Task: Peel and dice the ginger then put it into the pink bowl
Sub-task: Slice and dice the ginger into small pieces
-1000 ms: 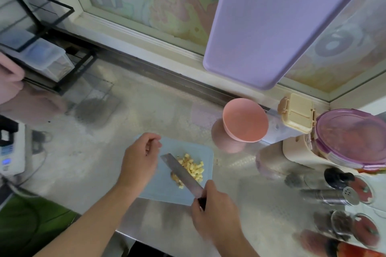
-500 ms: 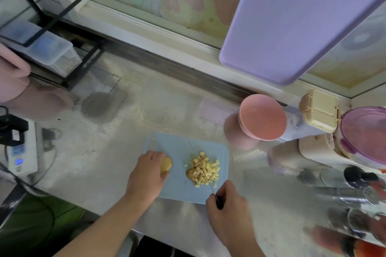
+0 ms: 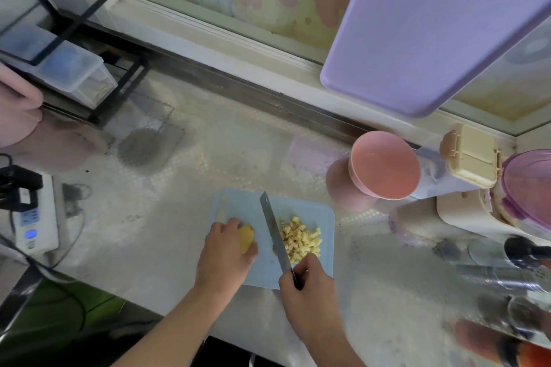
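Pale blue cutting board [image 3: 325, 214] lies on the speckled worktop [image 3: 185, 217], near edge, centre of scene. Left hand [image 3: 223, 253] rests on board's left side, fingers curled round a peeled yellow ginger piece [image 3: 246, 238] w/ thumb side pressing it down. Right hand [image 3: 310, 292] wraps the dark handle of a knife [image 3: 273, 232]; blade runs far-left from the hand, tilted on its edge, btwn the ginger piece and the diced ginger [image 3: 301, 240]. Dice sit in a loose heap on board's right half, just right of blade, touching it low down. Pink bowl [image 3: 384, 164] stands far-right of board, apart from it, nothing visible inside. Right of bowl: cream lidded box [image 3: 469, 159], purple-lidded container [image 3: 527, 188]. Lilac board [image 3: 432, 24] leans at the window. Far left: white power strip [image 3: 35, 223] w/ blue light.
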A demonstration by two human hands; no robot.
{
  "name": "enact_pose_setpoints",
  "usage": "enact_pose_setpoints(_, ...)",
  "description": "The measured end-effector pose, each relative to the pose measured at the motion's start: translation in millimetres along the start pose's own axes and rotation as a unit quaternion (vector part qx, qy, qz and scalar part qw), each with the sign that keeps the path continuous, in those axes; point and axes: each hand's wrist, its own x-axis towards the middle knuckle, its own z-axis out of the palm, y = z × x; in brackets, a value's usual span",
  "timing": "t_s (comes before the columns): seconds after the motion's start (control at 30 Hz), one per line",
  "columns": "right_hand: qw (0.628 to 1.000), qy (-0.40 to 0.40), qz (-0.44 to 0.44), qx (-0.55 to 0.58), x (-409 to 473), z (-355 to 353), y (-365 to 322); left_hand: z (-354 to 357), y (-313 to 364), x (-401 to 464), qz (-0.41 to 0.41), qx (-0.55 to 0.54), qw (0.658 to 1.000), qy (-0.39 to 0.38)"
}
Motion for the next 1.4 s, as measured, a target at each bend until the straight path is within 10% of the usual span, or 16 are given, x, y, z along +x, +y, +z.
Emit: enact_pose_setpoints(1.4,0.991,-0.016,-0.081,-0.104,9,33,10,20,-35,-3,0.097,-0.132,0.986,-0.013)
